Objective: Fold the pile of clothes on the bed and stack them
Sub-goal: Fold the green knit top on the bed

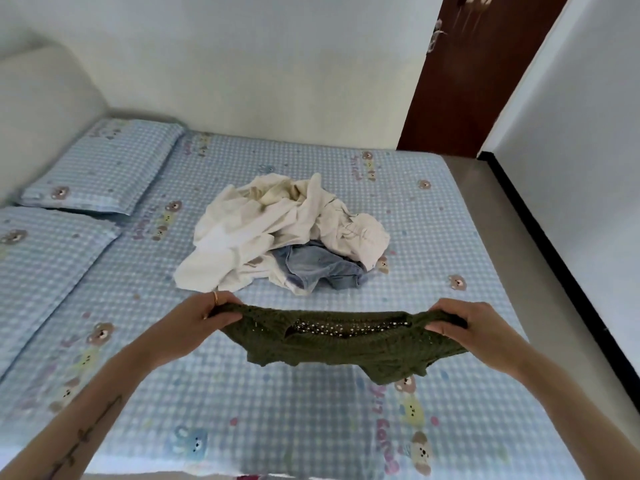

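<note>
A dark green knitted top [346,348] hangs in the air above the near half of the bed, stretched wide between both hands. My left hand [204,315] grips its left end and my right hand [464,325] grips its right end. Behind it, in the middle of the bed [242,410], lies a loose pile of clothes [277,226]: mostly cream and white garments, with a light blue denim piece [322,268] sticking out at the front.
Two pillows [104,168] in the same blue checked fabric lie at the left, against a cream headboard [41,116]. A dark brown door [460,74] stands at the far right corner. A strip of floor [554,271] runs along the bed's right side.
</note>
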A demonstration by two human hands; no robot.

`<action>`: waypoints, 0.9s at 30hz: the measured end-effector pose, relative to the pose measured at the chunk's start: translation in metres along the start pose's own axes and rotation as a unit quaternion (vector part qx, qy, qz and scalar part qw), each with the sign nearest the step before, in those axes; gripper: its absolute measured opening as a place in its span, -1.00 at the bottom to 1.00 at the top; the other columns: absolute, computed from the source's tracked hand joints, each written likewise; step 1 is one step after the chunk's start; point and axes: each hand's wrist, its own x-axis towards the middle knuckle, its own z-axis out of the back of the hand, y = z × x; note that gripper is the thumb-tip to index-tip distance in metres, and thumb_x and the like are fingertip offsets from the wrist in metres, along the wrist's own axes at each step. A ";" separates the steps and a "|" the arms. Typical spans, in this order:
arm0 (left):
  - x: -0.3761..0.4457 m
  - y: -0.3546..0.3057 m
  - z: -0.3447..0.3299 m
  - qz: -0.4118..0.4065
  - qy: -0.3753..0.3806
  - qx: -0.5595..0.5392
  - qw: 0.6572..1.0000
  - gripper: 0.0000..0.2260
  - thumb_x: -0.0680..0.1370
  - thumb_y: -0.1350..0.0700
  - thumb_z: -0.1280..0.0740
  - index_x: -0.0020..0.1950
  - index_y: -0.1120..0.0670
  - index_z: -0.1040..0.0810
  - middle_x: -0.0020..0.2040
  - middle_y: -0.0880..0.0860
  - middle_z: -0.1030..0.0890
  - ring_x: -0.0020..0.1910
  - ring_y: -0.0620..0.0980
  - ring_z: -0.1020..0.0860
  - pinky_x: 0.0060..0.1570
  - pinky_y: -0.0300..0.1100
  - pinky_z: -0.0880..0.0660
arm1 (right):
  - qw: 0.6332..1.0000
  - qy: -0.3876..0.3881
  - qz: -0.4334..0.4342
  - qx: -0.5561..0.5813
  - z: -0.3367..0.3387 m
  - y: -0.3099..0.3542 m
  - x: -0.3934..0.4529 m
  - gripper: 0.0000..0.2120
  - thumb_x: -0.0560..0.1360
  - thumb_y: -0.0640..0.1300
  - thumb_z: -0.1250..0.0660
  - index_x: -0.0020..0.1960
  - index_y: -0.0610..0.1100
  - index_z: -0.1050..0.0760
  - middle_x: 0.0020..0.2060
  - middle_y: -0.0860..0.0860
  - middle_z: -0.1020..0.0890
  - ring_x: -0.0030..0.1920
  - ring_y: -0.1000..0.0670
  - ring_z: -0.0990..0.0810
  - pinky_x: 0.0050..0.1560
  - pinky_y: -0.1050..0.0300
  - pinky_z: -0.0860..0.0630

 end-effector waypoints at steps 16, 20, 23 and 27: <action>0.227 0.155 -0.073 0.158 -0.031 0.048 0.986 -0.87 0.57 0.11 -0.27 -0.16 0.08 -0.51 -0.28 -0.02 -0.52 -0.24 0.00 -0.49 -0.35 -0.23 -0.31 | 0.988 0.078 -0.126 -0.053 -0.122 -0.120 0.223 -0.91 0.58 -0.08 -0.24 -0.03 -0.01 -0.53 -0.12 0.06 -0.59 -0.05 0.01 -0.55 -0.14 0.19 -0.38; 0.286 0.241 -0.138 0.200 -0.031 0.062 0.977 -0.88 0.58 0.07 -0.24 -0.05 0.07 -0.54 -0.13 0.03 -0.58 -0.11 0.01 -0.52 -0.19 -0.16 -0.37 | 0.979 0.063 -0.184 -0.060 -0.209 -0.194 0.286 -0.86 0.59 -0.10 -0.23 0.08 -0.07 -0.54 -0.01 -0.02 -0.63 -0.02 -0.03 -0.56 -0.08 0.17 -0.39; 0.297 0.298 -0.183 0.254 -0.057 0.028 0.965 -0.78 0.58 0.11 -0.26 0.21 0.12 -0.48 0.09 0.11 -0.58 0.10 0.09 -0.53 0.05 -0.11 -0.43 | 0.974 0.013 -0.223 -0.039 -0.261 -0.240 0.312 -0.77 0.58 -0.15 -0.24 0.22 -0.15 -0.50 0.08 -0.09 -0.61 0.10 -0.12 -0.56 0.03 0.11 -0.45; 0.213 0.339 -0.240 0.347 -0.038 0.042 0.936 -0.59 0.56 0.16 -0.29 0.37 0.25 -0.33 0.26 0.27 -0.46 0.24 0.22 -0.43 0.23 0.06 -0.39 | 0.941 -0.071 -0.330 -0.001 -0.302 -0.269 0.255 -0.65 0.58 -0.14 -0.24 0.35 -0.20 -0.39 0.23 -0.15 -0.52 0.22 -0.14 -0.48 0.23 0.00 -0.39</action>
